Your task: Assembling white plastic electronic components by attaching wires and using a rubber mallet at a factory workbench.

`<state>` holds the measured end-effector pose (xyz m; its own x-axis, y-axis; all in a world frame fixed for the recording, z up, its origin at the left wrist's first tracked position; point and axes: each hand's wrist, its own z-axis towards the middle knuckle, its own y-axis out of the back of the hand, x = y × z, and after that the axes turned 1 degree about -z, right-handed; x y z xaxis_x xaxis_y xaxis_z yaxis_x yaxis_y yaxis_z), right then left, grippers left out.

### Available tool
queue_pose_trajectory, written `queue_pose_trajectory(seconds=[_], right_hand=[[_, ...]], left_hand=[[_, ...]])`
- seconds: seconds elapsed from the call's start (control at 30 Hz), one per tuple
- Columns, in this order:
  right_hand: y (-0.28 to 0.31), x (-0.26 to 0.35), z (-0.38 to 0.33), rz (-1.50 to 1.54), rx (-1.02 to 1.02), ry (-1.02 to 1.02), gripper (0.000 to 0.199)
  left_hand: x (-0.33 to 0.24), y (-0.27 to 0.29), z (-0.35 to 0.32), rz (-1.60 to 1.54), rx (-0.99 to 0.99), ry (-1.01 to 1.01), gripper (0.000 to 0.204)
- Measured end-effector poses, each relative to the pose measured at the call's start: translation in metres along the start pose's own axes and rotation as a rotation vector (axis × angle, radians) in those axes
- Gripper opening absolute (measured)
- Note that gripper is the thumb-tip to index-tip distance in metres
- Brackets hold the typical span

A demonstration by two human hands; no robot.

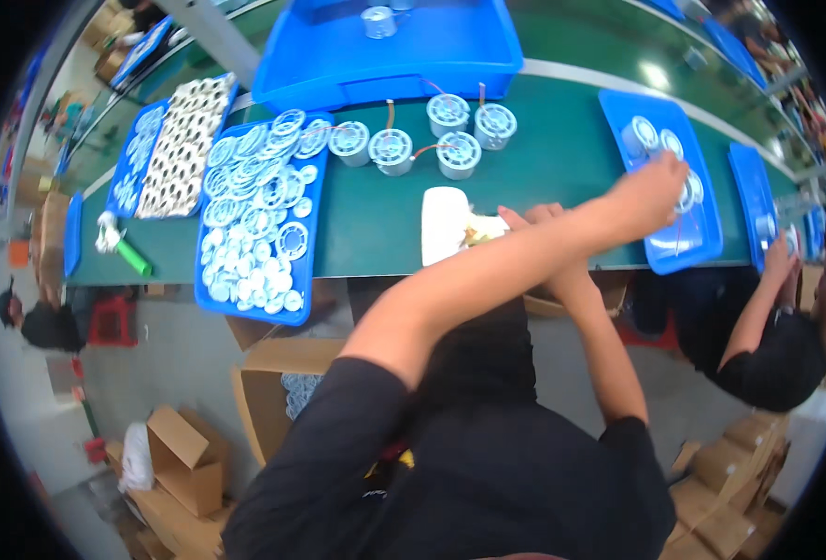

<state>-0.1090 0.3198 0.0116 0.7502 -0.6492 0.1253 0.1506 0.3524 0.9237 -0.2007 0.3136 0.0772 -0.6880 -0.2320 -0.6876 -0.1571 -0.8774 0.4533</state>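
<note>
Green counter (366,224) carries, from left to right, a green-handled tool (134,259), a blue tray (310,245) of pale discs (254,229), wired pale cylinders (391,149), a white block (444,224) and a narrow blue tray (709,241). A large blue bin (385,90) sits at the far edge.

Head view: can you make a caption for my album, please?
Arms crossed above a green bench, the left hand is at a blue tray of round parts.
</note>
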Motion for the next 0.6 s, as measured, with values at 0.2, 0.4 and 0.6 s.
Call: queue_pose_trajectory(seconds=[0.2, 0.4, 0.6], right_hand=[[-0.002, -0.001, 0.004, -0.030, -0.059, 0.053, 0.046], [0.046, 0.008, 0.045, 0.504, -0.216, -0.051, 0.034], [0.001, 0.050, 0.216, 0.251, 0.119, -0.118, 0.030]], left_hand=[[0.031, -0.054, 0.001, 0.453, 0.243, 0.040, 0.068], [-0.066, 0.157, -0.148, 0.084, -0.610, 0.268, 0.031], [0.016, 0.185, -0.242, 0.551, -0.723, 0.708, 0.088]])
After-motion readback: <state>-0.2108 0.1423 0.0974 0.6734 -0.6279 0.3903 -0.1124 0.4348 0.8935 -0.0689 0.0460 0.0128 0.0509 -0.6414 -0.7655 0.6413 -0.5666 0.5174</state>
